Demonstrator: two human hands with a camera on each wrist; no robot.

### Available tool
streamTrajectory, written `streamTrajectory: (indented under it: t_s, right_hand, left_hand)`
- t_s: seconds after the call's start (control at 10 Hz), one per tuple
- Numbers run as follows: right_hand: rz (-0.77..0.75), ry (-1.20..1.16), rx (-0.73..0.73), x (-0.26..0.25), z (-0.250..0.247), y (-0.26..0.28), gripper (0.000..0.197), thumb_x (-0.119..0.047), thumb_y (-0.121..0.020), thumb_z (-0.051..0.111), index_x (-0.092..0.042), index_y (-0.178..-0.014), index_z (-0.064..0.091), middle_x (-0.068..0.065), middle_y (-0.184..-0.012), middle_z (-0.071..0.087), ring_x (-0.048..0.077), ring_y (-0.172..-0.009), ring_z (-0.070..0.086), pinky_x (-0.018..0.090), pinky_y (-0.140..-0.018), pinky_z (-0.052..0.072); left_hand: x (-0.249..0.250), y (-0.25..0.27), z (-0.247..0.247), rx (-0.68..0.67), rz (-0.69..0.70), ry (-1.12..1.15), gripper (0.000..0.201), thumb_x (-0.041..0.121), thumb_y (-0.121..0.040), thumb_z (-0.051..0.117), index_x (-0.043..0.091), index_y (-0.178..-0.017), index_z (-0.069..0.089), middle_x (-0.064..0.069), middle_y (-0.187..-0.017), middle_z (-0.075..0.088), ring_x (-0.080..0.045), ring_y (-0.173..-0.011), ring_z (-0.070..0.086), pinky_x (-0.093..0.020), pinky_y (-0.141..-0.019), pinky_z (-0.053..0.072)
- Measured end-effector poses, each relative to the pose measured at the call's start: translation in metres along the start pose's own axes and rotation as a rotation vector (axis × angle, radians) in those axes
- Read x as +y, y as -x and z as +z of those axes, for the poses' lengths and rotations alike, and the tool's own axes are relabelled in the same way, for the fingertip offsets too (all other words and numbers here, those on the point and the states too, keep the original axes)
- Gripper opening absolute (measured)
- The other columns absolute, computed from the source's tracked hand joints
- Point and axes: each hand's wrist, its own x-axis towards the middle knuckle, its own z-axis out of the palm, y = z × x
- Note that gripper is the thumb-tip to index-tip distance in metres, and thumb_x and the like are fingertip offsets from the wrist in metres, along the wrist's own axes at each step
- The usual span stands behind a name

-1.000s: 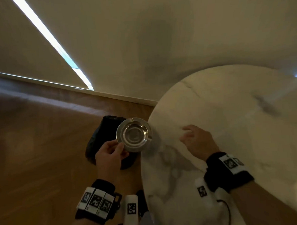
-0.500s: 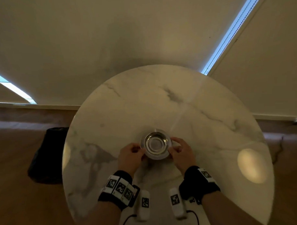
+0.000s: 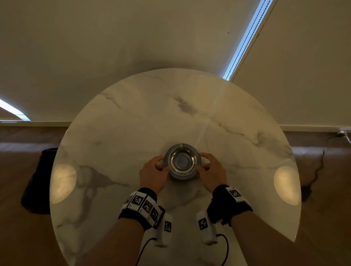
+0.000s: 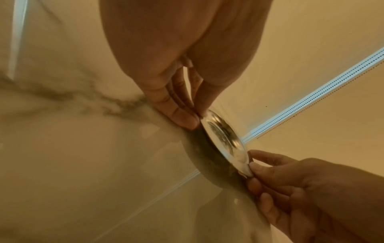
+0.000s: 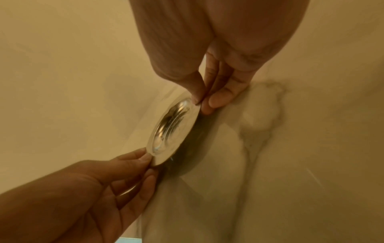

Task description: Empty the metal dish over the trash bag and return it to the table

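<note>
Nearest, two forearms with black wristbands reach onto the round marble desk (image 3: 130, 118). The left hand (image 3: 152, 176) pinches the metal dish (image 3: 182, 161) at its 9 o'clock rim, thumb on top and fingers (image 4: 182, 119) curled beneath; the right hand (image 3: 211, 171) pinches the 3 o'clock rim the same way, its fingers (image 5: 220, 100) under the edge. The dish sits upright near the desk's middle, its bowl shiny. Farther off at 9 o'clock, a black trash bag (image 3: 36, 183) stands on the wooden floor beside the desk.

Cable (image 3: 319, 167) on wood floor (image 3: 19, 247), rt of frame.
</note>
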Motion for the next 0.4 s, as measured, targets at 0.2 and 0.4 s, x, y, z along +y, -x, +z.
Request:
streamTrajectory:
  t_s: [0.2, 0.4]
  right_hand:
    - [-0.012, -0.026, -0.025, 0.0033, 0.0062, -0.0037, 0.040, -0.013, -0.081, 0.068, -0.037, -0.112, 0.059, 0.007, -0.083, 0.075, 0.021, -0.083, 0.071, 0.039, -0.087, 0.057]
    - [-0.032, -0.047, 0.015, 0.0025, 0.0050, -0.0002, 0.046, -0.013, -0.081, 0.068, -0.033, -0.121, 0.055, 0.002, -0.082, 0.071, 0.018, -0.082, 0.065, 0.033, -0.086, 0.053]
  left_hand:
    - [-0.0063, -0.0027, -0.0023, 0.032, -0.019, 0.007, 0.046, 0.016, -0.080, 0.073, 0.025, -0.124, 0.062, 0.005, -0.072, 0.072, -0.015, -0.070, 0.072, -0.041, -0.088, 0.058]
    - [-0.0087, -0.0055, 0.0000, 0.044, -0.009, 0.006, 0.047, 0.022, -0.078, 0.073, 0.026, -0.123, 0.063, -0.002, -0.081, 0.076, -0.017, -0.076, 0.072, -0.039, -0.090, 0.056]
